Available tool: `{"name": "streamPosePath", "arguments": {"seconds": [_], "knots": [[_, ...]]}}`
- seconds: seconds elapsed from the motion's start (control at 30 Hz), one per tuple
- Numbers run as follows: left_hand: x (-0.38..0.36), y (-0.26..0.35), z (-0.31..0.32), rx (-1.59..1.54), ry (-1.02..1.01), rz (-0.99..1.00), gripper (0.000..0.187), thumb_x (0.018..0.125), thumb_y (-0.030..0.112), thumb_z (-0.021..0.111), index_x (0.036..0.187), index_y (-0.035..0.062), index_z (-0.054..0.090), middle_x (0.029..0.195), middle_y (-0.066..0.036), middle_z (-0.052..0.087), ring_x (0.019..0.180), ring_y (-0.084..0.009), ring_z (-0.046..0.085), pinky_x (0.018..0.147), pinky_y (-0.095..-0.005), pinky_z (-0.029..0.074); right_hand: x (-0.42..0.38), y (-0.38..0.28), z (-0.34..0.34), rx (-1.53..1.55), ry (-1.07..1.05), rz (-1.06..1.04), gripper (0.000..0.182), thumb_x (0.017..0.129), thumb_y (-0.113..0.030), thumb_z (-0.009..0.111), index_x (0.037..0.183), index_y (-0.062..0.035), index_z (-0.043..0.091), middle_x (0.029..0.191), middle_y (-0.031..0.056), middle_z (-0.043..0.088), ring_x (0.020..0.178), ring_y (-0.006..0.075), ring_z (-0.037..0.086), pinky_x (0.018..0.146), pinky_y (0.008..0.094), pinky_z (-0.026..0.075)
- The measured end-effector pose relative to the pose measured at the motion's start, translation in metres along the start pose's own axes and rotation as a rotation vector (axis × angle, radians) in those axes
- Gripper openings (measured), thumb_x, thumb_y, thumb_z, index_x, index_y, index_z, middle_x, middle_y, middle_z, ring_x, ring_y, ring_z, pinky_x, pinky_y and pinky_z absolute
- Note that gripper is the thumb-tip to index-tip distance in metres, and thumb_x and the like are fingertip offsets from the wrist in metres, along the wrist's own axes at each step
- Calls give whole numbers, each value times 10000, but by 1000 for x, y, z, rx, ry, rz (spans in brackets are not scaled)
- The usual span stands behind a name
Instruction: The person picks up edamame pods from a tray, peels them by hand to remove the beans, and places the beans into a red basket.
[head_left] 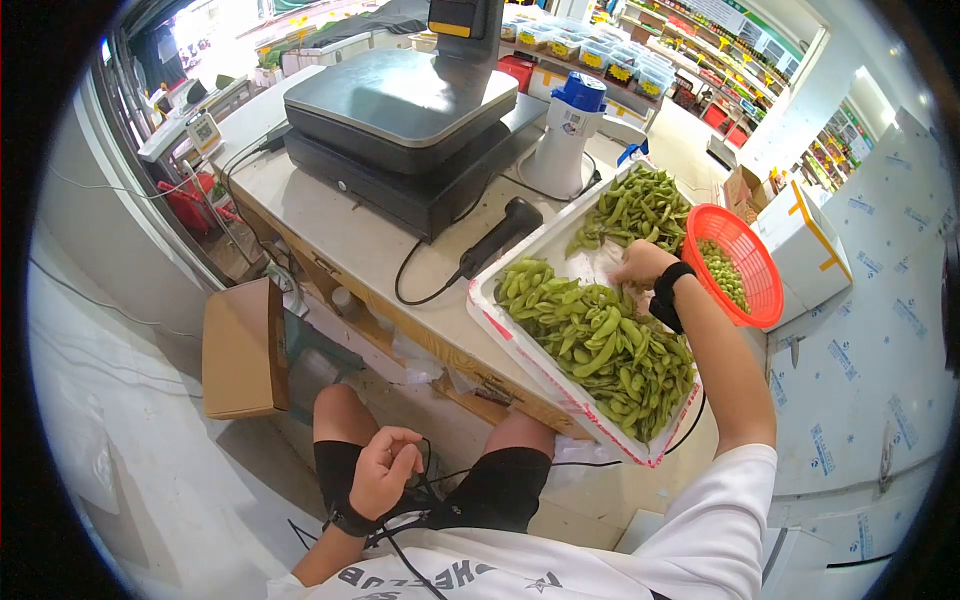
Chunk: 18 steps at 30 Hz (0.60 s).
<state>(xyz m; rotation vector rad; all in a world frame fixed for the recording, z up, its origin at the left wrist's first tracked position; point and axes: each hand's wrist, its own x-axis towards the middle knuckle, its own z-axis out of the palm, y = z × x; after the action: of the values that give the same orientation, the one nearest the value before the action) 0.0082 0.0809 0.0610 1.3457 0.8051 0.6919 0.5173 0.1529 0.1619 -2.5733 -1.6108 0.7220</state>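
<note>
A white foam tray (520,345) holds two heaps of green bean pods, the near heap (600,345) larger than the far one (640,205). My right hand (640,265) reaches into the tray between the heaps, fingers bent down at the pods; what its fingertips hold is hidden. A red basket (765,275) with shelled green beans (722,272) stands just right of that hand. My left hand (388,470) is curled above my lap, near a black cable, its fingers closed; anything inside them is too small to make out.
A weighing scale (400,95), a black handheld scanner (505,235) and a white-and-blue megaphone (565,145) stand on the counter left of the tray. An open cardboard box (243,350) is at the left. White boxes (800,250) stand behind the basket.
</note>
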Motion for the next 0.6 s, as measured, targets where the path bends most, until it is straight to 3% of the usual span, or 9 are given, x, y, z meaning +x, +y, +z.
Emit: {"name": "streamPosePath", "arguments": {"seconds": [0.07,0.17,0.27,0.3,0.43,0.53,0.6], "knots": [[0,1,0,-2,0,-3,161,958,109,516,1082,14,553,730,-15,618,605,-44,494,548,-193,385,-2,2,-5,140,2,47,359,754,-251,722,698,87,613,550,91,542,473,196,510,473,340,428],[-1,2,0,-10,-5,-1,160,958,109,517,1082,16,553,728,-14,617,602,-42,489,545,-193,384,-12,-1,-24,124,85,100,402,704,-262,748,772,117,632,725,228,649,650,327,640,623,402,509],[0,-1,-1,-19,-8,1,159,957,108,519,1083,17,554,727,-14,616,599,-39,483,541,-191,381,-21,-3,-32,-130,229,110,385,687,-242,746,797,114,648,799,271,659,752,359,667,704,409,533],[0,-2,-1,-19,-10,-2,159,956,108,519,1082,17,554,727,-14,616,599,-38,483,539,-190,380,-20,-3,-29,-253,246,106,326,705,-198,723,842,91,661,887,298,654,852,389,664,786,421,539],[-1,-2,0,-28,-11,-4,158,955,107,520,1080,16,555,730,-16,619,598,-36,481,537,-186,378,-9,19,-6,-342,369,84,201,748,-100,666,890,42,657,922,279,660,887,395,661,801,442,542],[-2,-2,-3,-25,-19,0,158,955,104,518,1079,14,555,734,-19,622,601,-36,484,538,-185,379,-12,17,-3,-353,380,97,216,752,-119,689,889,46,664,922,274,663,891,387,663,798,442,542],[-2,-3,-5,-1,-31,-6,150,971,115,504,1080,16,536,737,-28,614,610,-55,502,550,-199,387,-10,22,0,-356,336,89,308,736,-213,738,861,60,668,895,269,661,860,386,661,788,436,536]]}}
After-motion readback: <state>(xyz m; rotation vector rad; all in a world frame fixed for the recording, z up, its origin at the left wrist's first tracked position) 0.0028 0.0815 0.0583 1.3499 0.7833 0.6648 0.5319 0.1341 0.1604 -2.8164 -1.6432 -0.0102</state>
